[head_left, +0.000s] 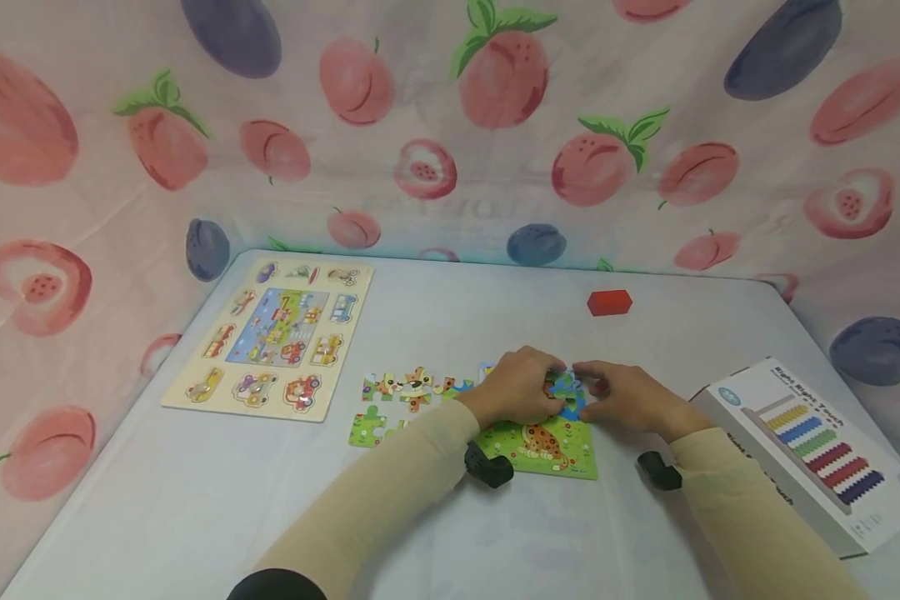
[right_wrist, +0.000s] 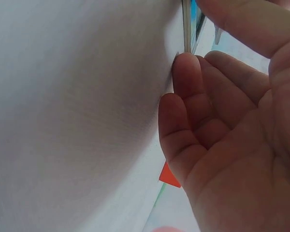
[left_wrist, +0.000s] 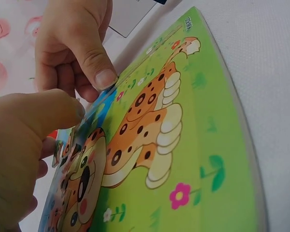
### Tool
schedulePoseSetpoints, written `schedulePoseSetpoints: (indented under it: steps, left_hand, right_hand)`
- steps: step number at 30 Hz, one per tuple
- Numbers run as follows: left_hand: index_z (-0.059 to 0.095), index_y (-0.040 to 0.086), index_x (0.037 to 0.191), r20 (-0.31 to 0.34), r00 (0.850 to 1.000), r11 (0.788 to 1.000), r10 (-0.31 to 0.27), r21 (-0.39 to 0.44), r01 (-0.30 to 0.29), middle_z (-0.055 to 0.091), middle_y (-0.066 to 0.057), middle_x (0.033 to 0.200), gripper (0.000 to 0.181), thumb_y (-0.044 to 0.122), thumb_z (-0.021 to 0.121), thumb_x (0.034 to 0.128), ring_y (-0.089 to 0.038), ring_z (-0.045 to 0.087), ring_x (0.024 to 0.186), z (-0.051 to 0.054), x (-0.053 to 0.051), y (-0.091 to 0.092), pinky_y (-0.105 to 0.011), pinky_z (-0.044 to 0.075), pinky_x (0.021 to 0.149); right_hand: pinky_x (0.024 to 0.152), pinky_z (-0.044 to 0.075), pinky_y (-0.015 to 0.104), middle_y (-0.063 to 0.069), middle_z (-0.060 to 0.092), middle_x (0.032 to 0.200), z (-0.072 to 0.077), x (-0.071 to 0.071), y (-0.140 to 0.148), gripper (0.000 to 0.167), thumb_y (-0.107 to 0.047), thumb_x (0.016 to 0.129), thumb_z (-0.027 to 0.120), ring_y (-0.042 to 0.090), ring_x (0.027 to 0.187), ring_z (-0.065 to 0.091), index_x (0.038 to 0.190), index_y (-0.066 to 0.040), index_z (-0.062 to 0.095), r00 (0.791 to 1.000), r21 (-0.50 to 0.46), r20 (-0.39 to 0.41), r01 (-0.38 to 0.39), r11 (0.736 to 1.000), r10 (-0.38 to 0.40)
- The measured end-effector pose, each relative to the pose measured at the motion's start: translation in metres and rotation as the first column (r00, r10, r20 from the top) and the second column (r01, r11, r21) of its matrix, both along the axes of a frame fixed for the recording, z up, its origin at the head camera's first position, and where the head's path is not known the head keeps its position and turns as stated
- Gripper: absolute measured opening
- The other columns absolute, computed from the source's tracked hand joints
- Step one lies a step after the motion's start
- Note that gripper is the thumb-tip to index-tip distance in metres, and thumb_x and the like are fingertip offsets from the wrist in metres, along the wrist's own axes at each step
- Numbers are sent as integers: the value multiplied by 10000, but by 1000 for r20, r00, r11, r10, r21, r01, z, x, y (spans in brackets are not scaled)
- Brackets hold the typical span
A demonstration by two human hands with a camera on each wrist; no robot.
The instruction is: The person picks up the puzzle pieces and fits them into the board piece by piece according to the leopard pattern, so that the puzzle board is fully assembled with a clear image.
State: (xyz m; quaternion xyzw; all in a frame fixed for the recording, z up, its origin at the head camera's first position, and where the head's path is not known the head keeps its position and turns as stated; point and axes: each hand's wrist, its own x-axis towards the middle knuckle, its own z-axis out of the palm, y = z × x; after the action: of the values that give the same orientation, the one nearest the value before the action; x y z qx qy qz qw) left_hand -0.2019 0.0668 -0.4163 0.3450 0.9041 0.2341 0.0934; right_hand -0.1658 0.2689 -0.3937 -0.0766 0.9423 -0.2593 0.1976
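Note:
A jigsaw puzzle board (head_left: 577, 457) with a spotted leopard on green lies on the table. My left hand (head_left: 521, 387) is over its far part, and thumb and fingers pinch a puzzle piece (left_wrist: 58, 153), mostly hidden by the hand in the left wrist view. At the right edge is my right hand (head_left: 630, 396). Its thumb (left_wrist: 105, 77) lies on the blue part of the board, while a fingertip (right_wrist: 187, 65) touches the side edge from below, so the edge is gripped. Blue pieces (head_left: 566, 385) show between both hands.
Several loose puzzle pieces (head_left: 367, 427) lie left of the board, partly behind the left forearm. Farther left is a wooden vehicle puzzle (head_left: 337, 358). A red block (head_left: 610, 302) sits at the back. On the right stands a white box (head_left: 765, 408) with coloured strips pictured on it.

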Motion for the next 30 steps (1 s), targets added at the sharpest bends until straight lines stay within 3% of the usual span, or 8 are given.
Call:
schedulePoseSetpoints:
  steps: [9, 30]
  left_hand:
    - [617, 147, 1367, -4, 1000, 1000, 1, -3, -1, 615, 33, 1293, 536, 400, 715, 906, -122, 492, 1170, -5, 1, 3, -343, 385, 1041]
    - [623, 158, 1365, -36, 999, 999, 1, -39, -2, 631, 45, 1293, 527, 421, 709, 916, -130, 491, 1187, -3, 3, 6, -345, 381, 1022]
  right_hand:
    - [941, 480, 564, 212, 589, 1292, 0, 0, 0, 735, -256, 859, 799, 385, 1158, 542, 1488, -72, 466, 1000, 5, 11, 1, 1000, -1]
    - [943, 479, 567, 213, 595, 1279, 1, 1, -2, 721, -231, 856, 802, 383, 1146, 548, 1477, -62, 477, 1000, 27, 2, 9, 1000, -9]
